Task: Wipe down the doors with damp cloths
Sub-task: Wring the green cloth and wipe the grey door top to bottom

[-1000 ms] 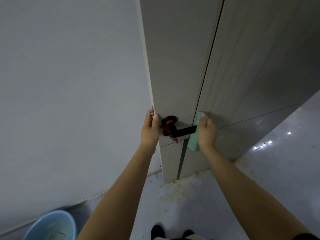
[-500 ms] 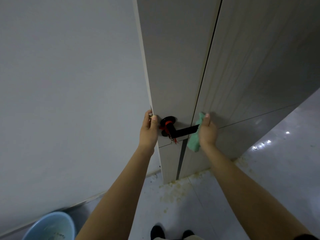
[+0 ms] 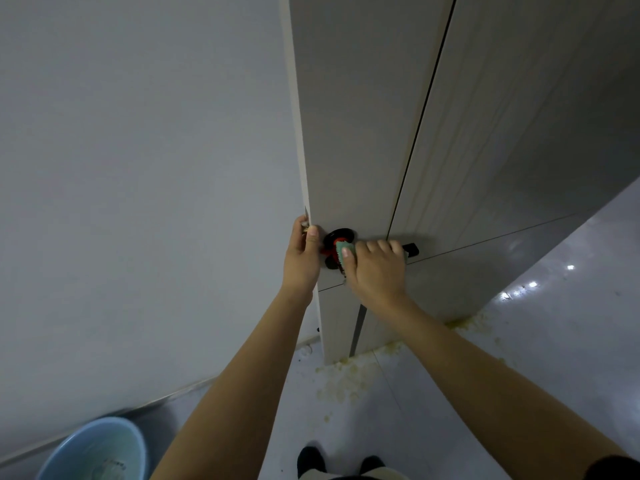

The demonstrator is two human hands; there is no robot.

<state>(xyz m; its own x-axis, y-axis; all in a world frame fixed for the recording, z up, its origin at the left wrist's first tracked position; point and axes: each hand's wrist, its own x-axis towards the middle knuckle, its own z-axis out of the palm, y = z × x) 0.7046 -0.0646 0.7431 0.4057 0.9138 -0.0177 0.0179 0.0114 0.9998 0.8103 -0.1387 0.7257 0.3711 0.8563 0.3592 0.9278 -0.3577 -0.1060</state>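
I see left hand [image 3: 300, 259] gripping door [image 3: 349, 133] edge; right hand [image 3: 375, 268] clasping cloth [image 3: 346, 252] round handle [image 3: 411, 250]. I advise: keep door steady, drag cloth along full lever.

Basin [image 3: 93, 448] — left of door [image 3: 346, 133]

Left hand [image 3: 300, 255] gripping; right hand [image 3: 375, 268] curled
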